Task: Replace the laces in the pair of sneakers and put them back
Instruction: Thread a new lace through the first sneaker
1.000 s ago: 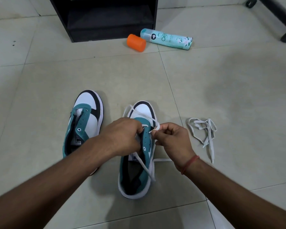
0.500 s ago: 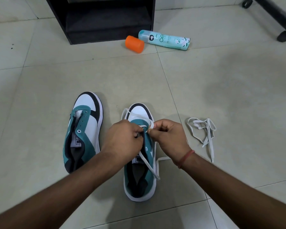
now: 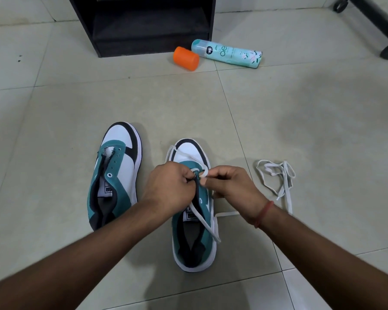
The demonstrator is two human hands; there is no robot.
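Note:
Two teal, white and black sneakers stand on the tiled floor. The left sneaker has no lace and its tongue lies open. Over the eyelets of the right sneaker both my hands meet. My left hand pinches the teal eyelet flap. My right hand pinches a white lace, which loops around the toe and trails over the shoe's side. A second white lace lies loose on the floor to the right.
A black shelf unit stands at the back. In front of it lie an orange cap and a teal spray can. A black wheeled leg crosses the top right corner.
The hands came closer together over the right sneaker's upper eyelets, and the lace loop at the toe drew tighter. The view shifted slightly; the shoes stayed put.

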